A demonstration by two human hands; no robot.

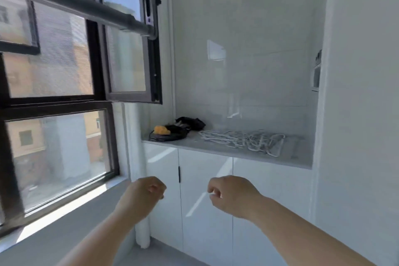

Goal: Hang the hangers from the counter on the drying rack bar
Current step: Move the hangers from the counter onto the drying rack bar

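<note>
On the counter [291, 157], the tangled hangers [241, 139] look light and stiff; I'd take one by its hook. Below it, my left hand [143, 193] and right hand [232, 194] curl loosely, empty.

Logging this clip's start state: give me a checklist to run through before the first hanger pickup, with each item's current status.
1. White hangers lying on the counter: ok.
2. Left hand holds nothing: ok.
3. Right hand holds nothing: ok.
4. Drying rack bar, visible stretch free of hangers: ok.
5. Hangers not interlocked: cannot tell, the heap is blurred.
6. A hand at the hangers: not ok, both are below the counter edge, before the cabinet doors.
</note>
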